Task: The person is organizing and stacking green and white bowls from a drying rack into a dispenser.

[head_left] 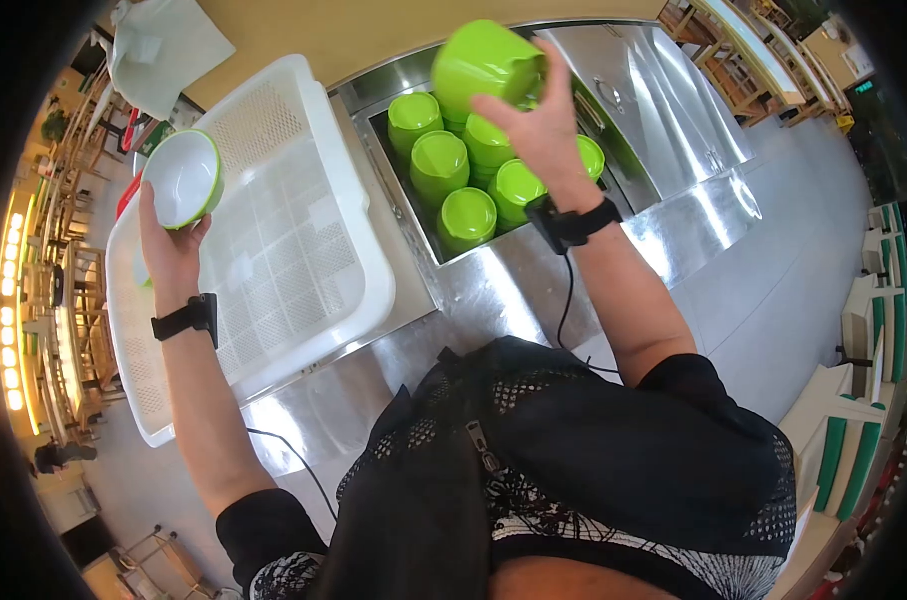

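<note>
My left hand (174, 258) grips a bowl (187, 180) by its side, its white inside facing up and its rim green, above the left part of a white plastic basket (374, 270). In my right hand (544, 130) is a tilted stack of lime-green bowls (479, 65), held over a steel counter well. The thumb and fingers spread around its foot end. Below it, several stacks of upside-down green bowls (440, 160) stand close together in the well. My right hand and wrist hide part of the stacks at the right.
A steel counter (494, 290) runs along my front, with a steel lid (634, 90) right of the well. A white cloth or bag (164, 50) lies beyond the basket. A black cable (571, 310) trails from my right wristband. Tables and chairs stand farther off.
</note>
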Demonstrator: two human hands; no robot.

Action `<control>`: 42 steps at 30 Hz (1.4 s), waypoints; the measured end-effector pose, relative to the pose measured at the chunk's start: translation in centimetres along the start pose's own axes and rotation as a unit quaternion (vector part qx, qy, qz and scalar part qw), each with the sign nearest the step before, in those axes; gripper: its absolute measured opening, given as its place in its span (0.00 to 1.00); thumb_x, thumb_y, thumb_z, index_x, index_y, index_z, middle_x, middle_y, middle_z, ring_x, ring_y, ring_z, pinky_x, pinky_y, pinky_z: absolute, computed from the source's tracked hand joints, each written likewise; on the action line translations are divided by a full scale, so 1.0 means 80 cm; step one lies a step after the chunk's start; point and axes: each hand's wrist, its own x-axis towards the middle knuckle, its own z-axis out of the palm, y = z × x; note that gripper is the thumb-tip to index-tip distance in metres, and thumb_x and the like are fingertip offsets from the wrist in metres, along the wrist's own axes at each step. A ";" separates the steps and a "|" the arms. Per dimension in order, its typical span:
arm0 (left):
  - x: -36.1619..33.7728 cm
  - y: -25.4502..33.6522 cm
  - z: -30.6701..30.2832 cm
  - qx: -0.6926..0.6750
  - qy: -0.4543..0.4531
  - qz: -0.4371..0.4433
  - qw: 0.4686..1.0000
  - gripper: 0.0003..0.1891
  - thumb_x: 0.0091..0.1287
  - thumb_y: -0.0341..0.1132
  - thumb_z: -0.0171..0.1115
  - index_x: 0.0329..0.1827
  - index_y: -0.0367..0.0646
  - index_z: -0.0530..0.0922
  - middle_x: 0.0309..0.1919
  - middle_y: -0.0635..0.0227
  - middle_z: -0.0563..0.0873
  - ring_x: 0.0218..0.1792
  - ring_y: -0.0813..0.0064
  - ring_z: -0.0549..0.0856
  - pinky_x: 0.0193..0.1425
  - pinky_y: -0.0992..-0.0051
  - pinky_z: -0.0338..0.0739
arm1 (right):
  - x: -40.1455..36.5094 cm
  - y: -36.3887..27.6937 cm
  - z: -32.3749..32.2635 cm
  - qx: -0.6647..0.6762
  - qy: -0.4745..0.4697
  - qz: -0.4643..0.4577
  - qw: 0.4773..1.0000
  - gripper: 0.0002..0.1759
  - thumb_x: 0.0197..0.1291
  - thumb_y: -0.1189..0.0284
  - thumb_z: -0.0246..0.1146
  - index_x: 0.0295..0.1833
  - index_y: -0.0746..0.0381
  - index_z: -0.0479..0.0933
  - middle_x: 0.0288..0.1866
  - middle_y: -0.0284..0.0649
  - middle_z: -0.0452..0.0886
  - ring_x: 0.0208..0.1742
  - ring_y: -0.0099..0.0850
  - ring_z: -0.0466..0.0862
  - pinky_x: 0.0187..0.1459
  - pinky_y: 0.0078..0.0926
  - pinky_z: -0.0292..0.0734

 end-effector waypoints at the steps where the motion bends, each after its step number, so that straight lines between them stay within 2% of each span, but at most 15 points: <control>1: -0.001 0.000 0.001 -0.004 0.004 -0.001 1.000 0.29 0.72 0.58 0.62 0.67 0.46 0.74 0.57 0.64 0.83 0.51 0.68 0.85 0.45 0.66 0.83 | 0.006 0.016 -0.013 -0.026 0.024 -0.002 0.999 0.56 0.46 0.60 0.82 0.75 0.67 0.59 0.69 0.54 0.69 0.71 0.45 0.71 0.71 0.39 0.69; 8: -0.005 0.001 0.007 0.027 0.011 -0.016 0.999 0.29 0.72 0.59 0.62 0.67 0.50 0.75 0.58 0.68 0.84 0.53 0.72 0.85 0.47 0.69 0.82 | 0.056 0.092 -0.074 -0.185 0.042 0.004 0.982 0.58 0.45 0.57 0.81 0.76 0.69 0.58 0.69 0.58 0.70 0.71 0.49 0.71 0.72 0.42 0.69; 10: -0.007 0.002 0.010 0.032 0.018 -0.017 0.999 0.29 0.71 0.59 0.62 0.67 0.51 0.75 0.58 0.69 0.84 0.53 0.73 0.85 0.46 0.70 0.81 | 0.066 0.107 -0.080 -0.279 -0.036 0.010 0.960 0.58 0.46 0.56 0.80 0.77 0.68 0.58 0.71 0.60 0.69 0.72 0.52 0.70 0.72 0.44 0.68; 14: -0.006 -0.001 0.006 0.058 0.006 -0.024 0.998 0.28 0.72 0.59 0.62 0.66 0.52 0.76 0.56 0.71 0.85 0.52 0.75 0.85 0.45 0.71 0.82 | 0.074 0.128 -0.081 -0.358 -0.115 -0.019 0.927 0.57 0.45 0.54 0.79 0.77 0.65 0.59 0.71 0.60 0.69 0.71 0.55 0.72 0.71 0.45 0.71; 16: -0.007 0.000 0.006 0.066 -0.002 -0.030 0.997 0.28 0.72 0.59 0.62 0.66 0.53 0.76 0.55 0.72 0.85 0.52 0.76 0.86 0.44 0.72 0.82 | 0.076 0.130 -0.079 -0.405 -0.182 0.041 0.895 0.56 0.45 0.56 0.77 0.77 0.67 0.60 0.71 0.63 0.69 0.72 0.55 0.72 0.72 0.42 0.69; 20: -0.016 0.003 0.015 0.078 -0.002 -0.015 0.997 0.27 0.72 0.58 0.62 0.66 0.52 0.77 0.54 0.72 0.86 0.52 0.78 0.86 0.43 0.73 0.83 | 0.076 0.127 -0.066 -0.379 -0.245 0.067 0.890 0.57 0.44 0.55 0.77 0.78 0.64 0.60 0.71 0.63 0.69 0.72 0.54 0.72 0.72 0.42 0.70; 22: -0.017 0.001 0.017 0.079 -0.012 -0.013 0.997 0.27 0.72 0.58 0.62 0.66 0.51 0.77 0.53 0.71 0.86 0.51 0.78 0.86 0.42 0.73 0.84 | 0.075 0.125 -0.051 -0.381 -0.300 0.094 0.869 0.57 0.44 0.54 0.76 0.79 0.62 0.60 0.72 0.63 0.69 0.71 0.55 0.74 0.70 0.44 0.72; 28: -0.017 0.002 0.016 0.070 -0.016 -0.015 0.997 0.26 0.72 0.57 0.62 0.65 0.51 0.78 0.50 0.71 0.87 0.47 0.78 0.88 0.38 0.74 0.84 | 0.073 0.141 -0.007 -0.444 -0.359 0.089 0.816 0.55 0.46 0.51 0.76 0.78 0.58 0.60 0.73 0.59 0.69 0.65 0.58 0.79 0.65 0.50 0.77; 34: -0.017 0.000 0.018 0.053 -0.018 -0.004 0.998 0.26 0.73 0.57 0.61 0.64 0.49 0.78 0.49 0.70 0.88 0.44 0.77 0.89 0.33 0.72 0.84 | 0.067 0.137 0.015 -0.486 -0.391 0.101 0.775 0.51 0.51 0.50 0.75 0.78 0.55 0.61 0.75 0.58 0.66 0.69 0.62 0.74 0.65 0.57 0.75; 36: -0.022 0.003 0.024 0.018 -0.044 -0.025 0.999 0.24 0.73 0.57 0.61 0.62 0.51 0.78 0.47 0.72 0.89 0.40 0.76 0.90 0.28 0.69 0.86 | 0.065 0.124 0.020 -0.512 -0.355 0.025 0.782 0.50 0.53 0.48 0.75 0.77 0.55 0.62 0.76 0.57 0.65 0.71 0.64 0.70 0.66 0.58 0.75; 37: -0.025 0.007 0.026 0.011 -0.030 -0.017 0.999 0.24 0.73 0.57 0.61 0.62 0.51 0.78 0.47 0.72 0.89 0.40 0.76 0.90 0.28 0.69 0.86 | 0.067 0.116 0.026 -0.494 -0.319 -0.012 0.809 0.45 0.57 0.50 0.73 0.75 0.57 0.65 0.75 0.54 0.67 0.72 0.57 0.71 0.65 0.55 0.75; 38: -0.029 0.008 0.026 -0.009 -0.057 -0.026 0.998 0.24 0.74 0.57 0.61 0.62 0.52 0.78 0.46 0.72 0.89 0.40 0.75 0.90 0.28 0.69 0.86 | 0.072 0.107 0.038 -0.493 -0.325 -0.027 0.807 0.45 0.57 0.50 0.73 0.75 0.57 0.65 0.75 0.54 0.67 0.72 0.57 0.71 0.65 0.55 0.75; 40: -0.034 0.010 0.027 -0.033 -0.077 -0.031 0.996 0.23 0.74 0.57 0.60 0.62 0.52 0.78 0.46 0.71 0.89 0.40 0.75 0.90 0.28 0.69 0.86 | 0.082 0.081 0.052 -0.331 -0.220 -0.133 0.908 0.38 0.61 0.55 0.72 0.72 0.60 0.68 0.73 0.51 0.71 0.71 0.51 0.74 0.64 0.52 0.76; 41: -0.034 0.010 0.028 -0.060 -0.109 -0.052 0.991 0.24 0.74 0.58 0.59 0.62 0.52 0.78 0.46 0.71 0.89 0.40 0.75 0.90 0.27 0.69 0.85 | 0.081 0.043 0.064 -0.263 -0.216 -0.146 0.929 0.33 0.64 0.60 0.70 0.70 0.63 0.70 0.69 0.48 0.75 0.67 0.42 0.78 0.59 0.45 0.79; 42: -0.034 0.011 0.029 -0.086 -0.144 -0.071 0.983 0.24 0.75 0.59 0.58 0.62 0.53 0.78 0.46 0.71 0.89 0.40 0.74 0.90 0.27 0.69 0.84 | 0.075 0.007 0.077 -0.261 -0.218 -0.152 0.928 0.33 0.64 0.60 0.70 0.70 0.63 0.70 0.69 0.48 0.75 0.67 0.42 0.78 0.59 0.45 0.79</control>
